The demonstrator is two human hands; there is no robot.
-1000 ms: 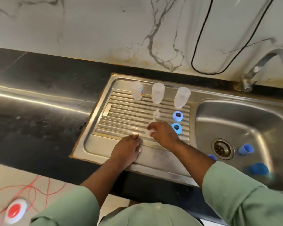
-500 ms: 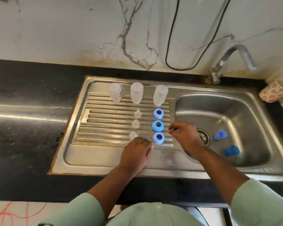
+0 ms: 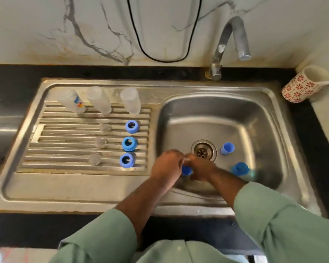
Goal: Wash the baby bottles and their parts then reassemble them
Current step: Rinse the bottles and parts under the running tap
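Three clear bottles (image 3: 99, 102) stand upside down at the back of the drainboard (image 3: 65, 179). In front of them lie three clear teats (image 3: 100, 142) in a column and three blue collar rings (image 3: 129, 143) beside them. Two blue caps lie in the sink basin (image 3: 254, 130), one (image 3: 227, 148) right of the drain and one (image 3: 239, 168) nearer me. A third blue cap (image 3: 186, 170) shows between my left hand (image 3: 167, 168) and my right hand (image 3: 201, 168). Their curled fingertips meet just above it, left of the drain. Whether either hand grips the cap is hidden.
The tap (image 3: 234, 38) arches over the back of the basin. A floral mug (image 3: 302, 86) lies on its side on the counter at the right. A black cable (image 3: 160, 59) hangs on the marble wall. Black counter surrounds the steel sink.
My right hand left the teats and crossed into the basin. My left hand lifted off the drainboard's front and joined it over a blue cap. The view swung right.
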